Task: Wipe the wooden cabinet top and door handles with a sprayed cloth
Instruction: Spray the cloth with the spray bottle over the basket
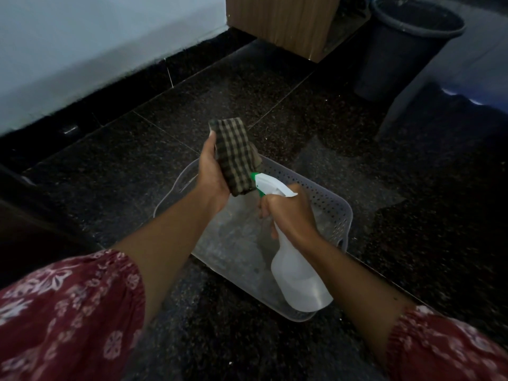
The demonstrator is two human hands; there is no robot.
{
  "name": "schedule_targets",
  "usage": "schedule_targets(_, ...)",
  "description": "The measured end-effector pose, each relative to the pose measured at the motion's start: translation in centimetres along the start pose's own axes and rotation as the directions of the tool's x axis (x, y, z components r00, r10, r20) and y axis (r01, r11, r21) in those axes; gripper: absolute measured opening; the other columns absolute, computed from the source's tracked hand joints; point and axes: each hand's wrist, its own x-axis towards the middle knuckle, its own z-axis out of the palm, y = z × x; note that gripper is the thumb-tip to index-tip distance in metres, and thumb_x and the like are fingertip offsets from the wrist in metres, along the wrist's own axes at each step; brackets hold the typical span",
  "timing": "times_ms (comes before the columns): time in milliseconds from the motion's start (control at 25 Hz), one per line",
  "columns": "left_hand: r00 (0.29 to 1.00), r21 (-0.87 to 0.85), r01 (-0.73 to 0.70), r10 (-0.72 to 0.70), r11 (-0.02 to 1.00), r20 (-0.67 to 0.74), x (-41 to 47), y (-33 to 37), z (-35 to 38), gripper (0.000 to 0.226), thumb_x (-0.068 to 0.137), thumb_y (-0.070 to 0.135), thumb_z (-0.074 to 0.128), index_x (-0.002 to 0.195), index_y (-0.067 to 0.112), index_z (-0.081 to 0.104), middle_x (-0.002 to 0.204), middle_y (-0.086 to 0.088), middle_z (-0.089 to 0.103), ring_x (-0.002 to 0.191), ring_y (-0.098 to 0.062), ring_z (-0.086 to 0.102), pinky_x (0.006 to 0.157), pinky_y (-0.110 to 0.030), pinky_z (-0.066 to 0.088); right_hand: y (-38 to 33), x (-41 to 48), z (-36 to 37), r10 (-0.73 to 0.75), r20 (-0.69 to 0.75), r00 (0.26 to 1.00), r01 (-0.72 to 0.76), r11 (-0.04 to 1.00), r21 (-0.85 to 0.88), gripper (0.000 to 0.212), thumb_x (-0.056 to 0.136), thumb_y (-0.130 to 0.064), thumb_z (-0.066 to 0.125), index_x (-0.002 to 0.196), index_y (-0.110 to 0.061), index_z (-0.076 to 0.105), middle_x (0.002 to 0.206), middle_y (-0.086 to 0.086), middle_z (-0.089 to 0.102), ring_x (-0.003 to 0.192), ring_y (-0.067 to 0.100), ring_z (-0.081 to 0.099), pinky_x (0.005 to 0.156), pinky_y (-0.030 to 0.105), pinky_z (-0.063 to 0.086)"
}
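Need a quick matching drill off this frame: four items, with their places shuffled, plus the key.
Items
1. checked cloth
2. spray bottle
3. grey basket
4. dark bin

Places
A. on the floor, beneath both hands
B. gripped by the right hand
C. beside the wooden cabinet, top right
D. held in the left hand

Pairs: 1-D, 2-B, 3-A, 4-C
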Motion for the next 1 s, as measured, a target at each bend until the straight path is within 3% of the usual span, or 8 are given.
schedule_targets(200, 1.0, 0.016, 0.018, -0.018, 1.0, -0.005, 0.0, 0.2, -0.3, 0.056, 0.094, 0.053, 0.03, 0.095, 0.011, 0.066, 0.094, -0.009, 0.07, 0.088, -0.022, 0.066, 0.08, -0.036, 0.054, 0.5, 0.0, -0.8, 0.005, 0.015, 1.0, -0.006, 1.0, 0.018, 0.05, 0.056, -0.019, 0.051, 0.103, -0.008, 0.065, 0.087, 0.015, 0.07, 0.048, 0.027, 0.058, 0.048, 0.026, 0.044)
schedule_targets(360, 0.999, 0.033, 0.039, -0.04, 0.999, 0.011, -0.1, 0.1, -0.3, 0.058, 0.093, 0.054, 0.029, 0.099, 0.01, 0.066, 0.097, -0.009, 0.068, 0.086, -0.022, 0.066, 0.082, -0.036, 0.052, 0.9, 0.1, -0.9, -0.008, -0.014, 1.0, 0.009, 0.999, 0.046, 0.05, 0.05, -0.021, 0.051, 0.095, -0.005, 0.067, 0.089, 0.016, 0.071, 0.06, 0.03, 0.062, 0.056, 0.035, 0.055)
schedule_targets(560, 0.996, 0.091, 0.09, -0.089, 0.992, -0.015, -0.3, -0.5, -0.4, 0.057, 0.093, 0.054, 0.032, 0.112, 0.011, 0.064, 0.115, -0.012, 0.066, 0.103, -0.026, 0.063, 0.095, -0.04, 0.048, 1.4, -0.5, -1.6, -0.296, -0.125, 0.947, 0.316, 0.93, 0.189, 0.04, 0.058, -0.017, 0.049, 0.085, 0.01, 0.062, 0.086, 0.038, 0.061, 0.052, 0.031, 0.05, 0.045, 0.044, 0.043)
schedule_targets(640, 0.992, 0.086, 0.122, -0.122, 0.989, -0.014, -0.5, -1.1, -0.6, 0.059, 0.092, 0.054, 0.033, 0.123, 0.01, 0.059, 0.126, -0.013, 0.062, 0.114, -0.028, 0.06, 0.097, -0.04, 0.047, 1.5, -0.7, -2.0, -0.41, -0.159, 0.898, 0.437, 0.873, 0.216, 0.033, 0.065, -0.01, 0.048, 0.091, 0.004, 0.064, 0.08, 0.036, 0.06, 0.047, 0.025, 0.047, 0.043, 0.039, 0.042)
schedule_targets(760, 0.984, 0.078, 0.177, -0.174, 0.981, -0.044, -0.9, -2.1, -1.1, 0.051, 0.092, 0.051, 0.036, 0.108, 0.013, 0.064, 0.105, -0.009, 0.072, 0.101, -0.026, 0.065, 0.087, -0.038, 0.051, 1.7, -0.6, -2.5, -0.539, -0.171, 0.825, 0.563, 0.808, 0.174, 0.028, 0.078, -0.009, 0.05, 0.1, -0.023, 0.06, 0.068, 0.005, 0.059, 0.052, 0.01, 0.051, 0.052, 0.026, 0.045)
schedule_targets(840, 0.973, 0.08, 0.217, -0.21, 0.973, -0.092, -1.2, -2.5, -1.4, 0.047, 0.093, 0.049, 0.038, 0.107, 0.012, 0.064, 0.095, -0.008, 0.072, 0.09, -0.023, 0.065, 0.075, -0.036, 0.052, 2.2, -0.4, -2.8, -0.568, -0.131, 0.812, 0.583, 0.794, 0.17, 0.033, 0.086, -0.012, 0.054, 0.103, -0.041, 0.05, 0.086, -0.013, 0.059, 0.072, 0.001, 0.057, 0.068, 0.02, 0.049)
schedule_targets(920, 0.966, 0.092, 0.243, -0.233, 0.966, -0.112, -1.3, -2.7, -1.6, 0.05, 0.093, 0.047, 0.04, 0.123, 0.01, 0.058, 0.111, -0.011, 0.067, 0.094, -0.024, 0.064, 0.074, -0.037, 0.051, 3.1, -0.1, -3.2, -0.543, -0.079, 0.836, 0.547, 0.815, 0.19, 0.039, 0.088, -0.015, 0.057, 0.108, -0.046, 0.046, 0.104, -0.014, 0.058, 0.096, -0.002, 0.058, 0.087, 0.022, 0.048)
schedule_targets(1000, 0.962, 0.09, 0.259, -0.249, 0.962, -0.117, -1.4, -2.8, -1.7, 0.051, 0.093, 0.044, 0.042, 0.129, 0.01, 0.053, 0.119, -0.013, 0.063, 0.097, -0.025, 0.063, 0.073, -0.038, 0.051, 3.8, -0.1, -3.5, -0.515, -0.031, 0.857, 0.509, 0.835, 0.209, 0.037, 0.087, -0.016, 0.062, 0.112, -0.038, 0.046, 0.1, -0.009, 0.057, 0.093, -0.007, 0.056, 0.086, 0.022, 0.047)
